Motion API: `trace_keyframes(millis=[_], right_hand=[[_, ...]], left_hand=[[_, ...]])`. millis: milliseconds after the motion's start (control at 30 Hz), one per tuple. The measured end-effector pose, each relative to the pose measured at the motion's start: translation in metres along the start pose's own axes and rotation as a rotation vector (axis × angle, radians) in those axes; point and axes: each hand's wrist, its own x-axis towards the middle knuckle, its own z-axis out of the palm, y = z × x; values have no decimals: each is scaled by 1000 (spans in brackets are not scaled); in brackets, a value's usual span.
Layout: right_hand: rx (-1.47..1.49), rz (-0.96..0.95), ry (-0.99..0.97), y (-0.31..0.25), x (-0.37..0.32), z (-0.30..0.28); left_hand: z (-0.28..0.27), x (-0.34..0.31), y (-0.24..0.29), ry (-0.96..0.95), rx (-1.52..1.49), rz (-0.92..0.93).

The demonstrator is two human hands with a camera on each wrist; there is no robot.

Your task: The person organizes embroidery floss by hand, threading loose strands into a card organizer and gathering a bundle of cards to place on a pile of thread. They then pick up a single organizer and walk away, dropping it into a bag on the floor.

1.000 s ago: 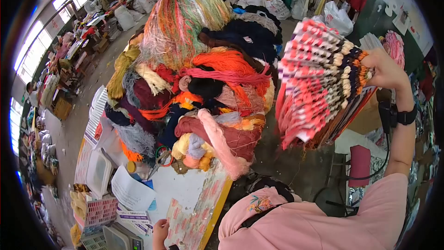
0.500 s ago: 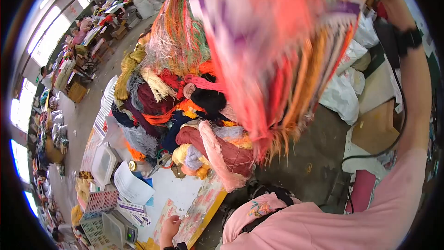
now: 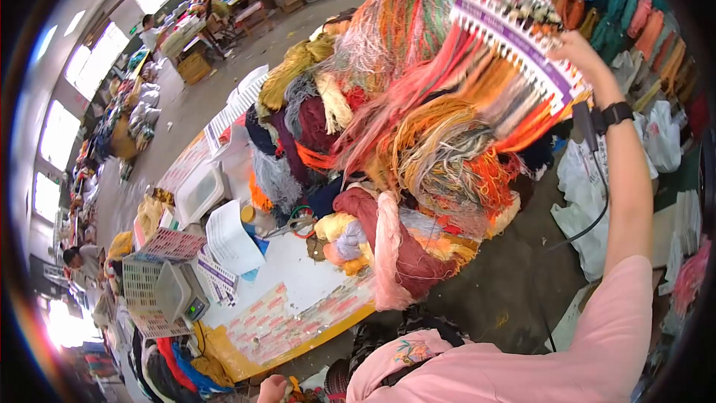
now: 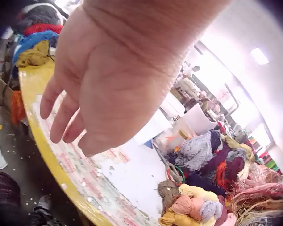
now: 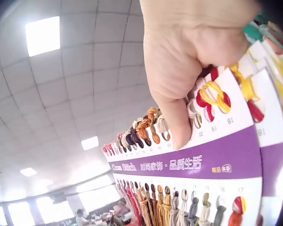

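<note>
My right hand (image 3: 585,56) grips a stack of white and purple thread cards (image 3: 514,41) by its upper edge. Up close in the right wrist view, the thumb of that hand (image 5: 179,61) presses the front of a numbered card (image 5: 207,153) with embroidery threads looped through its holes. Long threads (image 3: 440,116) in pinks, oranges and greys trail from the cards over a heap of yarn hanks (image 3: 388,235) on the table. My left hand (image 4: 113,94) holds nothing, its fingers loosely bent above the table edge; in the head view only part of this hand (image 3: 274,388) shows low down.
On the table (image 3: 276,298) lie scissors (image 3: 298,224), a paper sheet (image 3: 233,239), a plastic basket (image 3: 145,283) and a digital scale (image 3: 179,295). White plastic bags (image 3: 589,209) stand on the floor at right. Coloured hanks (image 3: 641,15) hang behind. Several people sit farther off.
The right hand has swung the thread cards from the right side over the yarn heap, and their threads now trail across it. The left hand sits lower in the head view, which has turned.
</note>
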Motion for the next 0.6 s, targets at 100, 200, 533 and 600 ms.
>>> trace_keyframes(millis=[100,200,533,600], right_hand=[[77,56,-77,3,0,33],[105,34,-114,3,6,27],[-566,-61,176,8,-10,20],[-641,-64,162,1,-20,26]], left_hand=[[17,-6,-24,53,11,84],[41,-10,-44,197,161,387],[25,16,5,-97,-38,55],[21,26,15,-53,-40,105]])
